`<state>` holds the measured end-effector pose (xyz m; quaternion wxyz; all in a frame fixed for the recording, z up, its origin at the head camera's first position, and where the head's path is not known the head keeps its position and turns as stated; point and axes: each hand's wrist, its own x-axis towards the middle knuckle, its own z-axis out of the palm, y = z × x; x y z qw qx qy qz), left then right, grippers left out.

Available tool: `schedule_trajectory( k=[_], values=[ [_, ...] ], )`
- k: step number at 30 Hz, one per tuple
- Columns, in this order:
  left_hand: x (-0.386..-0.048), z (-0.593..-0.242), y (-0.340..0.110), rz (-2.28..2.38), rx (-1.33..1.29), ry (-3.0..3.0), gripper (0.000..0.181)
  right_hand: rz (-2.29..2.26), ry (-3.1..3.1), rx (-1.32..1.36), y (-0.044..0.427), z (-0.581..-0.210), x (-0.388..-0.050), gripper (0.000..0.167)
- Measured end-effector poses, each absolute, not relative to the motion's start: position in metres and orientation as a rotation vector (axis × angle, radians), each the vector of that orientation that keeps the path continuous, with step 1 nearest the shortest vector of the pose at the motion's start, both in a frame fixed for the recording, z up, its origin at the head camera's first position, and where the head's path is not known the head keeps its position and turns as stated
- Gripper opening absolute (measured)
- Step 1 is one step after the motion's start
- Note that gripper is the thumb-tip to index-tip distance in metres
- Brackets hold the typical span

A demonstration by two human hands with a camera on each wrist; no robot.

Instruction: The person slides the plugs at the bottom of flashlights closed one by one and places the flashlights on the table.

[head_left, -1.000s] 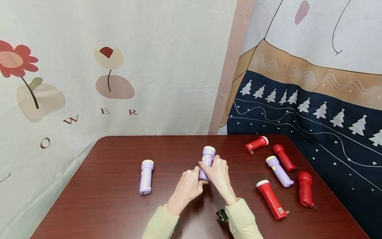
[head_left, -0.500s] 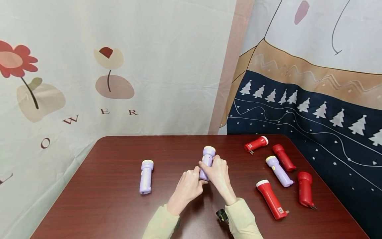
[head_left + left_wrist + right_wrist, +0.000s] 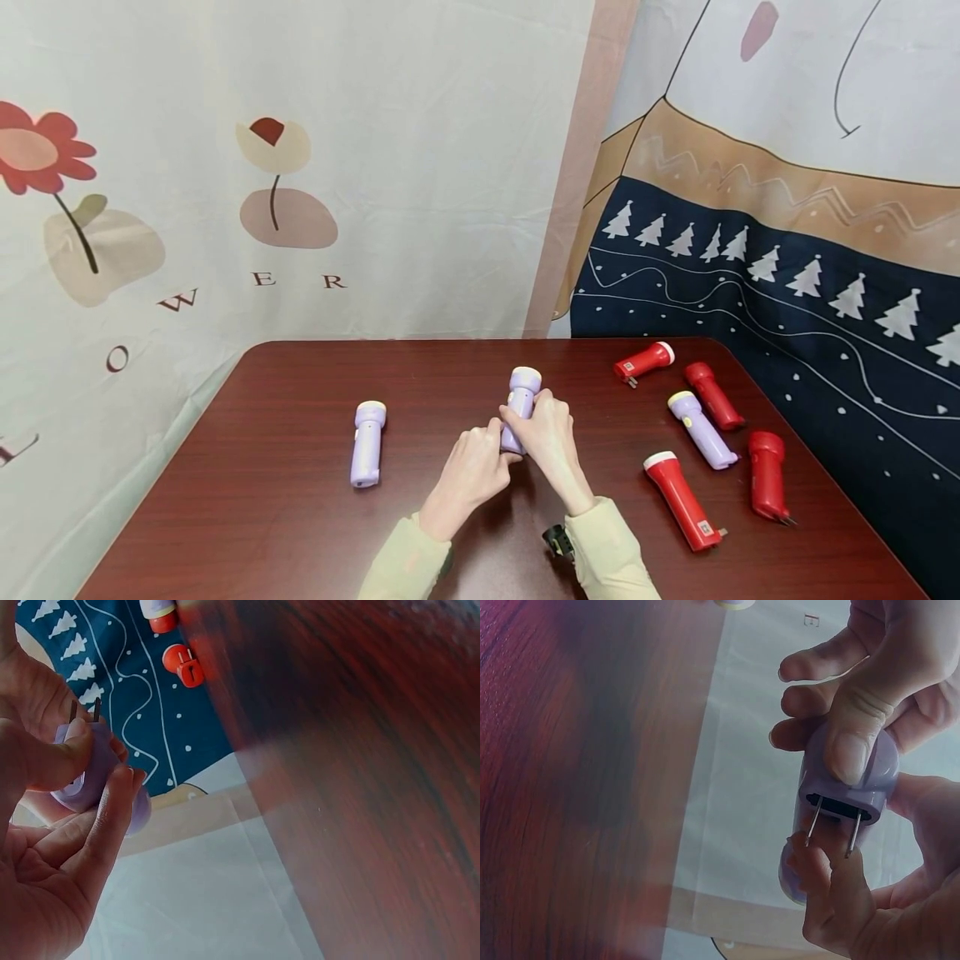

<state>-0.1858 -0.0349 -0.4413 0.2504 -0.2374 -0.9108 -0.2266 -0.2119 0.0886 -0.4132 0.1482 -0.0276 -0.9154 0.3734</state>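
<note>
Both hands hold a lavender flashlight (image 3: 522,397) over the middle of the table, its pale yellow lens end pointing away. My left hand (image 3: 467,472) pinches the tail end; its thumb (image 3: 850,754) presses on the casing beside the prong slot. My right hand (image 3: 552,430) grips the barrel from the right, with its thumb across the top. Two metal prongs (image 3: 854,834) stick out of the tail slot in the right wrist view. Fingers hide much of the barrel there. A second lavender flashlight (image 3: 367,446) lies alone to the left.
At the right of the brown table (image 3: 292,383) lie several red flashlights, such as one near the front (image 3: 682,502) and one at the back (image 3: 645,362). Among them is another lavender flashlight (image 3: 702,430). Printed curtains (image 3: 435,183) hang behind the table.
</note>
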Motion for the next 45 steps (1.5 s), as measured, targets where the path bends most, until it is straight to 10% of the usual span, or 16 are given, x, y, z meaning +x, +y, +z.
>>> schedule_trajectory(
  k=[45],
  values=[
    [-0.1874, -0.4405, -0.041, -0.617, -0.688, -2.574, 0.022, 1.027, -2.654, -0.086, 0.0857, -0.4143, -0.2114, 0.045]
  ],
)
